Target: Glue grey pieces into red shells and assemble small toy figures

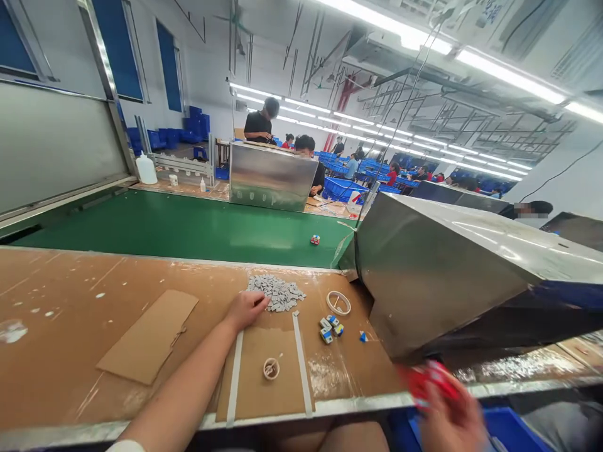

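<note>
My left hand (249, 309) rests at the near left edge of a pile of small flat grey pieces (279, 292). Its fingers are drawn together against the pile; whatever is between them is hidden. Low on the right, past the bench edge, my right hand (450, 411) grips a red plastic part (436, 382), both smeared by motion. A small cup (271, 369) with a stick in it stands on a cardboard sheet (254, 402) taped down in front of me. Right of that lie several small grey, blue and yellow blocks (331, 329).
A roll of tape (338, 302) and a small blue piece (363, 336) lie near the metal housing (433, 263) on the right. Loose cardboard (149, 336) is at left. Beyond runs a green conveyor belt (198, 226) carrying a small red item (315, 239). A blue bin (509, 430) sits below right.
</note>
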`<action>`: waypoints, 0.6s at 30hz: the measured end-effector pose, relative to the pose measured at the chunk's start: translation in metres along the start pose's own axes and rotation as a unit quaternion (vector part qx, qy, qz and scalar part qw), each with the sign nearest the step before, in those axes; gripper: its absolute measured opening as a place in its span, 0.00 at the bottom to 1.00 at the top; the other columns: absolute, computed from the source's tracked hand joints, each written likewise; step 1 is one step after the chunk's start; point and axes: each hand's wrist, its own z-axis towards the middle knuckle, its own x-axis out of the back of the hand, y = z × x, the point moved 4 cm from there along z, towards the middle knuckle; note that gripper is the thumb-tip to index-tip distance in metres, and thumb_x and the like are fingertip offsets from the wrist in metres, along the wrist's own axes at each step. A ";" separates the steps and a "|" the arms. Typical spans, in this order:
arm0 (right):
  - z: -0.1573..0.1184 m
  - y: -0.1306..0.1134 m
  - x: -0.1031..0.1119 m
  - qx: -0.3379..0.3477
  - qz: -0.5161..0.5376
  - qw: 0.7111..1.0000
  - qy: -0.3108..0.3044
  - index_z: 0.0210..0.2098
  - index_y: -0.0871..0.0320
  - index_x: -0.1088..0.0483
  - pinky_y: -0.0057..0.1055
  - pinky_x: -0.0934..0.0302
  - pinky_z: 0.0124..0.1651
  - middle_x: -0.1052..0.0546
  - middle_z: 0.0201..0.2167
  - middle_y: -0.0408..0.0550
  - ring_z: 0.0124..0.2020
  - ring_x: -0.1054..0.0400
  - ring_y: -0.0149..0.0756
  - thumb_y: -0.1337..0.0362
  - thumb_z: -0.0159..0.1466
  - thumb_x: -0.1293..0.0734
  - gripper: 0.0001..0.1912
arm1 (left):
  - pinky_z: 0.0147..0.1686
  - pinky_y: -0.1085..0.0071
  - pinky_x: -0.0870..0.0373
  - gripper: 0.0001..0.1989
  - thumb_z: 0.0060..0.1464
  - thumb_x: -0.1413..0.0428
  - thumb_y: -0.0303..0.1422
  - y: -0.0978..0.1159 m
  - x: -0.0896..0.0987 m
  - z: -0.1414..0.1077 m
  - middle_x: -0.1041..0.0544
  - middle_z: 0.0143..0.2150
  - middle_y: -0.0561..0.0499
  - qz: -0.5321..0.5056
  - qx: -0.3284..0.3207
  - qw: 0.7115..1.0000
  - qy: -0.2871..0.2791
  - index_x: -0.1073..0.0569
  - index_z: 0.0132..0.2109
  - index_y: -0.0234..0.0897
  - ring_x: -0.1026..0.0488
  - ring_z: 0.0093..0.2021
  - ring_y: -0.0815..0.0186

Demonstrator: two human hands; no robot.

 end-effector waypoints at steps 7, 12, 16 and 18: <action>-0.086 -0.070 -0.255 0.227 0.085 0.821 -0.516 0.52 0.51 0.22 0.40 0.27 0.53 0.23 0.49 0.54 0.49 0.25 0.42 0.63 0.70 0.32 0.11 | 0.37 0.69 0.31 0.33 0.61 0.43 0.52 0.000 -0.005 -0.014 0.19 0.41 0.50 -0.196 0.028 0.975 -0.105 0.34 0.66 0.39 0.25 0.34 0.64; -0.120 -0.080 -0.323 0.256 0.065 0.769 -0.582 0.68 0.52 0.37 0.48 0.33 0.64 0.27 0.60 0.58 0.61 0.30 0.48 0.70 0.65 0.30 0.32 | 0.51 0.63 0.29 0.26 0.54 0.34 0.45 -0.007 0.016 -0.012 0.18 0.51 0.45 -0.178 0.038 0.976 -0.123 0.24 0.56 0.38 0.23 0.50 0.56; -0.120 -0.069 -0.320 0.265 0.036 0.790 -0.552 0.74 0.53 0.46 0.53 0.36 0.66 0.29 0.63 0.61 0.63 0.32 0.54 0.61 0.63 0.24 0.45 | 0.43 0.67 0.31 0.17 0.56 0.38 0.38 -0.015 0.034 -0.004 0.20 0.40 0.50 -0.127 0.077 0.986 -0.070 0.22 0.51 0.38 0.26 0.40 0.62; -0.108 -0.071 -0.311 0.276 0.046 0.803 -0.527 0.68 0.54 0.37 0.51 0.38 0.66 0.28 0.61 0.60 0.62 0.33 0.54 0.56 0.63 0.23 0.38 | 0.40 0.68 0.33 0.16 0.56 0.39 0.36 -0.014 0.041 -0.003 0.25 0.35 0.53 -0.110 0.104 0.988 0.011 0.24 0.51 0.39 0.29 0.36 0.64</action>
